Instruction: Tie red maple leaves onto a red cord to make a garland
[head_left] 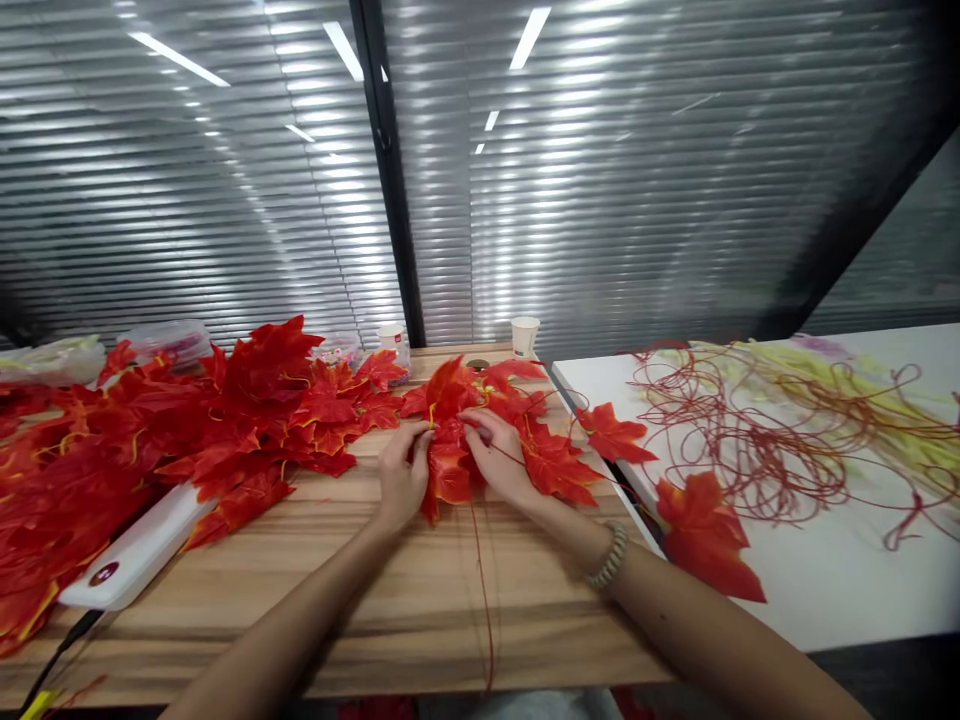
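Note:
My left hand is closed in a pinch at the yellow stem of a red artificial maple leaf. Close beside it, my right hand has thumb and fingers pinched on a thin red cord, largely hidden among the leaves. Part of that red cord trails down the wooden table toward its front edge. More red maple leaves lie around and behind my right hand, some strung off to the right. The exact point where cord and stem meet is too small to make out.
A large heap of red leaves covers the left, partly over a white device with a black cable. Paper cups stand at the back. Tangled red cord lies on the white table at right, beside yellowish material.

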